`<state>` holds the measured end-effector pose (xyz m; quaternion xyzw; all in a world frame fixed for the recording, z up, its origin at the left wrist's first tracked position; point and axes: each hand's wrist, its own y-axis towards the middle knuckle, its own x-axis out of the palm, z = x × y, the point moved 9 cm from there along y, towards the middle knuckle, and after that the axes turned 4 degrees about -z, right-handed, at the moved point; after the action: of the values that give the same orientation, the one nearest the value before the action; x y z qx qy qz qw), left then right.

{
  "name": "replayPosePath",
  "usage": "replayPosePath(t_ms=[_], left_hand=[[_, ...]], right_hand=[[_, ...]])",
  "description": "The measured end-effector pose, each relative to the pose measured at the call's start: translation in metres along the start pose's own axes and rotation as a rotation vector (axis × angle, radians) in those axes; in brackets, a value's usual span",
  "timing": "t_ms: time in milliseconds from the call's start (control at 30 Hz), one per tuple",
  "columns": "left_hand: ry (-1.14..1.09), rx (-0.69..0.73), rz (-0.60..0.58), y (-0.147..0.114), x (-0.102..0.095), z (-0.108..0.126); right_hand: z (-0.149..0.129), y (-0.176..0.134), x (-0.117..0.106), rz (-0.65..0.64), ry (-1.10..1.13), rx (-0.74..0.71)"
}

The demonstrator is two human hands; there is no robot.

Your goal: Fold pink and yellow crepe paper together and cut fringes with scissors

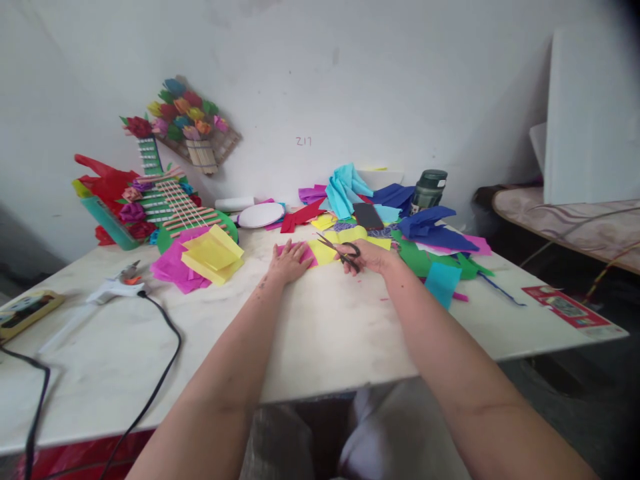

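Observation:
My left hand lies flat on the table, fingers spread over a piece of pink crepe paper. In my right hand is a pair of black-handled scissors, its blades pointing left and a little apart. A strip of yellow crepe paper lies between the two hands, beside the pink piece and partly under the scissors. More yellow paper is just behind my right hand. Small pink scraps lie on the tabletop near my right wrist.
Left are a glue gun with a black cord, a power strip, folded yellow sheets and a flower-decorated paper guitar. At the back stand a dark bottle, a phone and cyan paper. Blue paper lies right.

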<state>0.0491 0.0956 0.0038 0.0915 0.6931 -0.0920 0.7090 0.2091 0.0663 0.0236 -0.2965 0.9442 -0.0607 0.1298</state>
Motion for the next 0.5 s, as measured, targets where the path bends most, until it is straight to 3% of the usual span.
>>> replayPosePath(t_ms=[133,500], left_hand=[[0.011,-0.004,-0.012,0.0,0.001,0.0],[0.021,-0.003,-0.013,0.001,0.002,-0.001]], right_hand=[[0.007,0.004,0.003,-0.037,0.004,0.037],[0.011,0.006,0.005,0.041,0.001,0.103]])
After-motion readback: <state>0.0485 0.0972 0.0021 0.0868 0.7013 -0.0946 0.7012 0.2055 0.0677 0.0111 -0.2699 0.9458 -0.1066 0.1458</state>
